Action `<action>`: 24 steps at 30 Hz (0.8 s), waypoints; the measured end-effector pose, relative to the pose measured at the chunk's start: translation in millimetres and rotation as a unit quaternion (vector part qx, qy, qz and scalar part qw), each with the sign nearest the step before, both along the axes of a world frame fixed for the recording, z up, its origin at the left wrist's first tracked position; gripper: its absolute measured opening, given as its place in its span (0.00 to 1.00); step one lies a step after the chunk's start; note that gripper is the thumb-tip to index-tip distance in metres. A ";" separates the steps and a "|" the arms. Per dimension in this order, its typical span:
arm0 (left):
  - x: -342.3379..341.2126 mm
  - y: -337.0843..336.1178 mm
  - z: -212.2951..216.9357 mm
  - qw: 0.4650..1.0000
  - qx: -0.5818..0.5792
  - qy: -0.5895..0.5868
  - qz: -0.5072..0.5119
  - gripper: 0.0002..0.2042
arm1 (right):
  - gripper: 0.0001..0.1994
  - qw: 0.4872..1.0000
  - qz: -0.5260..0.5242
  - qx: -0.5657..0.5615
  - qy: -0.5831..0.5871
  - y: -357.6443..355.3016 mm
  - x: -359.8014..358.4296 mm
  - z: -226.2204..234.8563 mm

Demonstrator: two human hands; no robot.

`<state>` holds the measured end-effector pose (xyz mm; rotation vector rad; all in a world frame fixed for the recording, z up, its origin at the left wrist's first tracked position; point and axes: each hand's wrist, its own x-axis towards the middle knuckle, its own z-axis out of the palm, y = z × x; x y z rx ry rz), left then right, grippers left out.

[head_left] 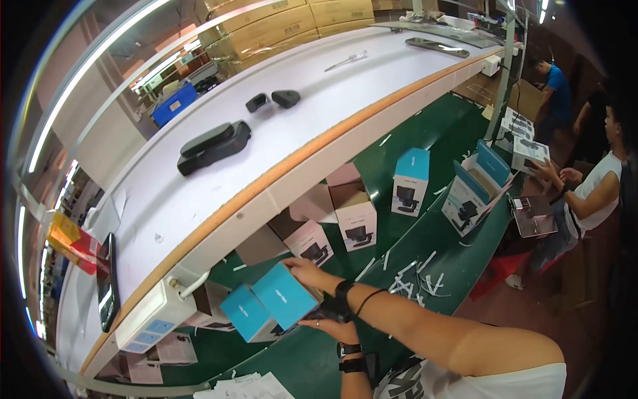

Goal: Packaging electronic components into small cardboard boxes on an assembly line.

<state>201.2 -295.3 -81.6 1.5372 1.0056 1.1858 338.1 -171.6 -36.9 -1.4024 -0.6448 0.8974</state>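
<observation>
Gripping a blue-topped box [287, 296] with both hands over the green bench [452, 139], low in the middle of the view: right hand [307, 271] wrapping the far upper edge with fingers closed on it, left hand [330, 327] cupping it from underneath on the near side. Sitting right against a second blue-topped box [244, 312] on the left, touching or nearly so, hard to call. Lying just below, a stack of white printed sheets [249, 387], cut off by the bottom edge. Littering the green mat a bit further out, white paper strips [420, 279]. Standing beyond those, open white cartons with a dark gadget pictured on the side [355, 216], then a shut blue-and-white carton [409, 183] and one with its blue lid flipped up [475, 189]. Running above all that, a long white shelf with a wooden edge [219, 219], carrying a black elongated device [212, 147], two small black parts [274, 100] and a dark phone-like slab [106, 282] near the left end. Working at the far right, another person's hand [546, 169] on a white box, mostly cropped by the rim. Stacking up at the very back, brown cardboard cartons [279, 26]. Blurring out past the left rim, some red and yellow packs, too warped to identify.
</observation>
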 end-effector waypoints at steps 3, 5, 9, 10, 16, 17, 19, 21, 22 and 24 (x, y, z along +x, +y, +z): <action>23.5 21.4 -5.2 0.995 0.065 0.074 -0.024 0.58 | 0.24 0.954 -0.071 0.000 -0.292 0.5 -3.4 -24.7; 18.8 48.1 -18.6 0.991 0.069 0.114 0.017 0.58 | 0.22 0.979 0.003 -0.026 -0.201 -1.4 -22.2 -13.4; 12.3 30.3 -46.2 0.980 0.028 0.195 -0.025 0.57 | 0.16 0.988 0.035 0.045 -0.147 -63.5 33.8 -23.6; 5.9 20.0 -45.4 0.976 -0.003 0.195 -0.092 0.57 | 0.14 0.980 0.025 0.102 -0.168 -85.5 51.7 -29.2; 57.2 51.4 -34.7 0.971 -0.133 0.089 -0.175 0.52 | 0.20 0.959 -0.168 -0.088 -0.210 -230.0 138.6 -21.4; 77.1 80.8 -33.8 0.982 -0.097 0.092 -0.133 0.50 | 0.29 0.954 -0.205 -0.099 -0.195 -225.0 148.9 -20.4; 142.3 115.1 3.8 0.990 -0.032 -0.069 -0.118 0.44 | 0.38 0.943 -0.252 -0.121 -0.180 -220.3 183.3 -11.0; 166.0 150.2 18.0 0.964 -0.208 -0.083 -0.145 0.35 | 0.52 0.962 -0.197 -0.114 -0.148 -210.6 216.3 -8.6; 167.2 163.2 7.8 0.964 -0.205 -0.079 -0.149 0.35 | 0.52 0.962 -0.202 -0.111 -0.144 -207.2 229.6 -17.8; 173.6 181.3 -15.4 0.929 -0.321 -0.145 -0.113 0.27 | 0.55 0.969 -0.125 -0.052 -0.207 -196.4 266.1 -53.0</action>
